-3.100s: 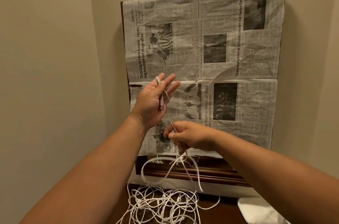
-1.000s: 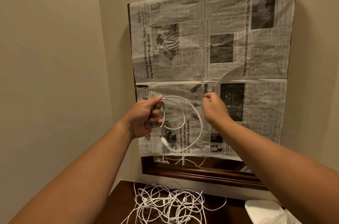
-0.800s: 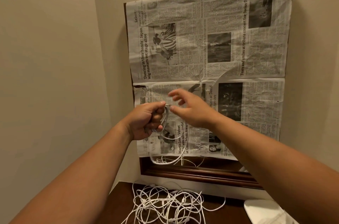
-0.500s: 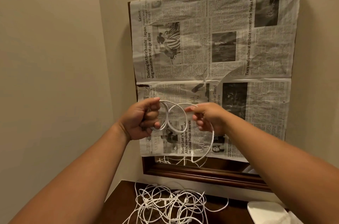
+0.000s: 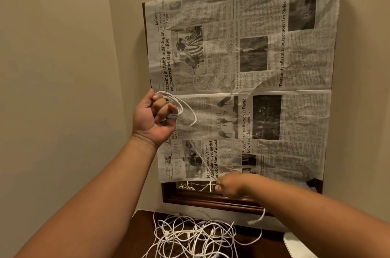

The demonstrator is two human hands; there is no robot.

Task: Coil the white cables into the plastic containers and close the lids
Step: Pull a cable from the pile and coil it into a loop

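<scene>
Head view, the only one I have: the left hand [image 5: 155, 119] is raised in front of the newspaper [image 5: 253, 57] on the wall, fingers curled round a few turns of white cable [image 5: 173, 115]. From there the cable's loose run slants down to the right hand [image 5: 229, 186], which pinches it low, near the wooden frame; the free end [image 5: 258, 220] dangles just past that hand. More cables lie in a tangled heap [image 5: 190, 236] on the dark surface [image 5: 145, 232] below. A white object [image 5: 295, 245] shows at the bottom right corner; I cannot tell whether it is a container or a lid.

I judge this to be mid-coiling on one cable, with little left to wind. Next I would bring the right hand up and lay the last turn onto the left hand's bundle, keeping it tight enough that it does not spring open.
</scene>
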